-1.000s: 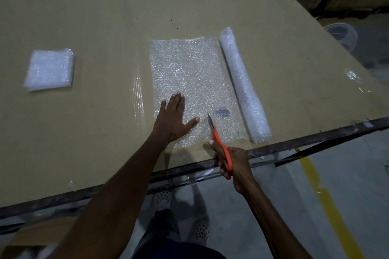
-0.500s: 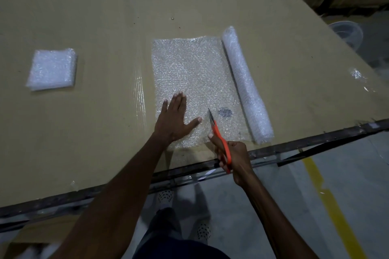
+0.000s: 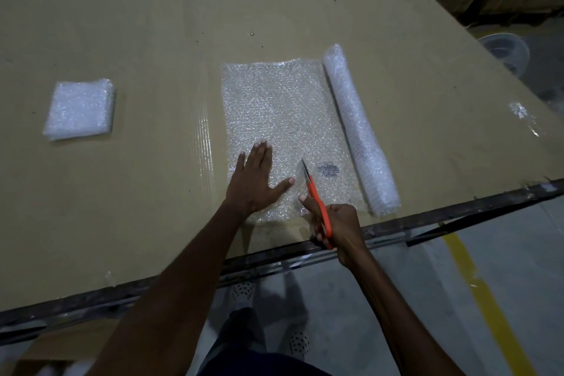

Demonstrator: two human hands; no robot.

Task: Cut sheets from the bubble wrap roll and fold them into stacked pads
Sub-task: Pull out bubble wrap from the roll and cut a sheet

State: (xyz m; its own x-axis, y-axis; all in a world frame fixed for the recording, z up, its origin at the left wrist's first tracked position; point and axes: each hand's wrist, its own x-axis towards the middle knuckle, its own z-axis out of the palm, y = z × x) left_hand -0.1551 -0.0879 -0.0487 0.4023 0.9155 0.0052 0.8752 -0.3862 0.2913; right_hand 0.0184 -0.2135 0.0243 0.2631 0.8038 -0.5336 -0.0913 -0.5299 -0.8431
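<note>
Our left hand lies flat, palm down, fingers spread, pressing on the near-left part of the unrolled bubble wrap sheet, low centre of frame; it grips nothing. Our right hand is wrapped round the orange handles of the scissors, just right of the left hand, w/ the thumb out along the handle. The blades point up & slightly left in frame, tip over the sheet's near edge area; we can't tell whether the blades have bitten into the wrap, and they look nearly together.

The sheet is spread flat at frame centre on the cardboard-covered table & runs right to the bubble wrap roll, which lies on its side along the sheet's right edge, slanting from upper centre down to lower right, near end close to the table's dark front rail. A dark smudge shows on the sheet btw. the scissor tip and the roll.

At left of frame, well apart from the sheet, sits a folded pad stack, squarish, flat on the cardboard. A small scrap of wrap lies near the table's right edge. Below the rail: grey floor w/ a yellow line at lower right.
</note>
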